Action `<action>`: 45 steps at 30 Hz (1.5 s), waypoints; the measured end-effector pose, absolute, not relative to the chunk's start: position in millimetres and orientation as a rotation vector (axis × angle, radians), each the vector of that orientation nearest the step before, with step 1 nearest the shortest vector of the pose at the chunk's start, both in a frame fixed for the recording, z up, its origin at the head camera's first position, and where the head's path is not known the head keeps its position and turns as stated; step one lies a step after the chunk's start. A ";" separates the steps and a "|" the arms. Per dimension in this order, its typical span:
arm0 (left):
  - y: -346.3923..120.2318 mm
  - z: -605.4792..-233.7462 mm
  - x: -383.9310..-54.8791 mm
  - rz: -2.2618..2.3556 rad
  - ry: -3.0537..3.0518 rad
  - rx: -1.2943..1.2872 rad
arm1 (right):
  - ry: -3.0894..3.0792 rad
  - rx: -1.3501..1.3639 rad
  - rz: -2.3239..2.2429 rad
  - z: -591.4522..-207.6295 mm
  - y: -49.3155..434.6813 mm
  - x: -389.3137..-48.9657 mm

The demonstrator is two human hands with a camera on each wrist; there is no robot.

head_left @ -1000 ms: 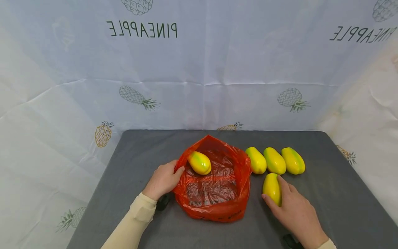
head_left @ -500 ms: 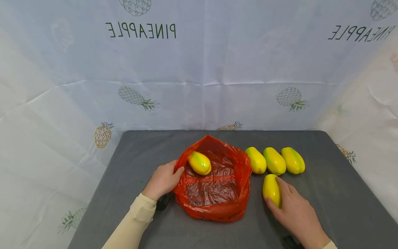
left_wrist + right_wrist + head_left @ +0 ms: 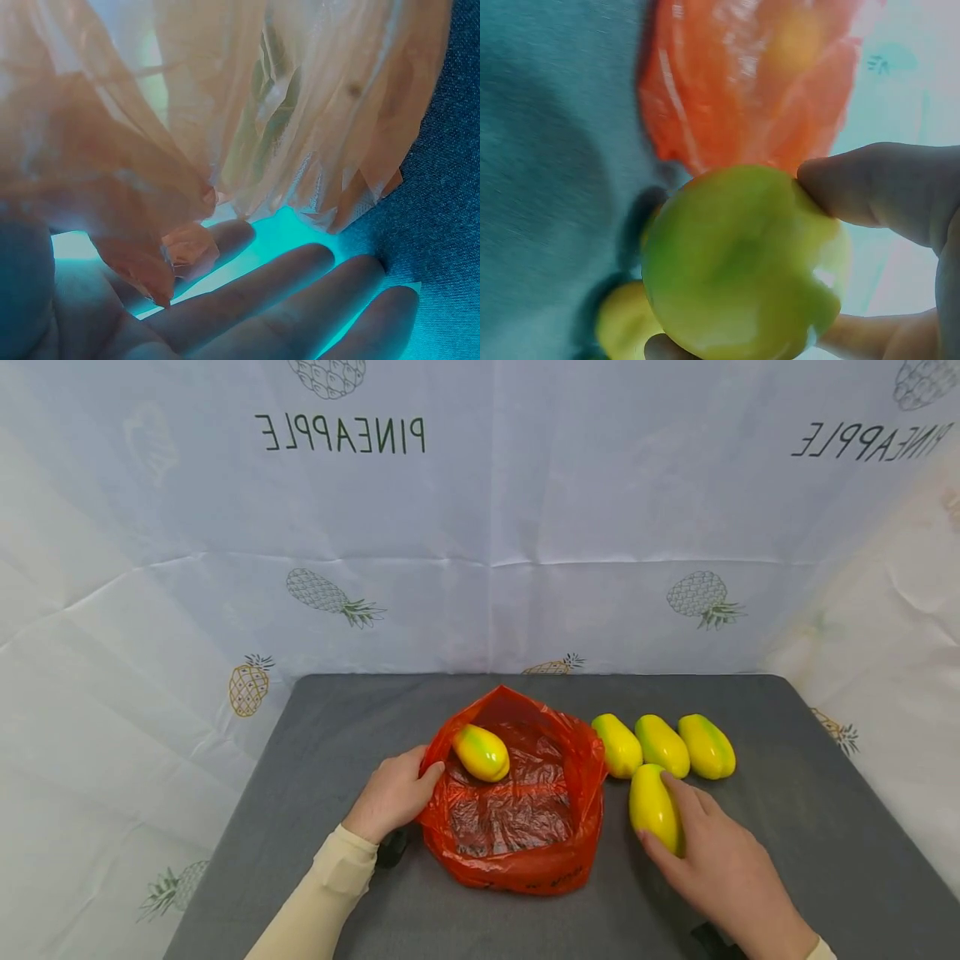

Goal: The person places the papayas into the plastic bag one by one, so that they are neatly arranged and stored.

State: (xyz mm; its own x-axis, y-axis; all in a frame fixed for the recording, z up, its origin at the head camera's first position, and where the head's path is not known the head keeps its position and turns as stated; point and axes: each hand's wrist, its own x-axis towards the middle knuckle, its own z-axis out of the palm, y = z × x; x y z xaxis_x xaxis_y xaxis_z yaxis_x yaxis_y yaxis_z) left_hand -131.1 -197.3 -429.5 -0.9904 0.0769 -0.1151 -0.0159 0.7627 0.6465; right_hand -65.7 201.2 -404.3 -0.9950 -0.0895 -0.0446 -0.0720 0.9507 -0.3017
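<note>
A red plastic bag stands with its mouth spread wide, and one yellow-green papaya lies inside toward its left wall. My left hand pinches the bag's left rim, thumb over the inner side. In the left wrist view the fingers lie outside the translucent bag wall. To the right of the bag, my right hand grips another papaya between thumb and fingers. That papaya fills the middle of the right wrist view, raised above the table, with the bag beyond it.
Three more papayas lie in a row on the grey table: a left one against the bag, a middle one and a right one. Behind the table hangs a white pineapple-print cloth.
My right hand has tightened on the papaya and raised it a little, bringing it nearer the row behind. The left hand and the bag have kept their place.
</note>
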 end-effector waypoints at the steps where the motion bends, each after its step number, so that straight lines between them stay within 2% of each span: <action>1: -197.5 -429.7 -131.2 1.036 2.824 0.047 | 3.055 -0.142 -0.469 -401.2 200.3 -65.9; 21: -199.3 -432.7 -131.8 1.098 2.801 0.019 | 3.198 -0.502 -0.552 -351.3 153.3 -91.1; 30: -199.6 -431.7 -132.0 1.115 2.784 0.015 | 3.140 -0.641 -0.584 -355.8 112.5 -101.0; 45: -203.0 -431.0 -134.2 1.148 2.792 0.038 | 3.016 -0.775 -0.559 -390.0 31.4 -95.0</action>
State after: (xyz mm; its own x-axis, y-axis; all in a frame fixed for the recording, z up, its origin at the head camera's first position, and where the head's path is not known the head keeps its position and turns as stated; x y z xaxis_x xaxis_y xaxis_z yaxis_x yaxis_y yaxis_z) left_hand -134.2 -203.0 -431.0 -0.9922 0.0696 -0.1032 -0.0231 0.7114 0.7024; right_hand -95.0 31.4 -390.0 -0.8796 -0.4632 0.1082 -0.4712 0.8175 -0.3311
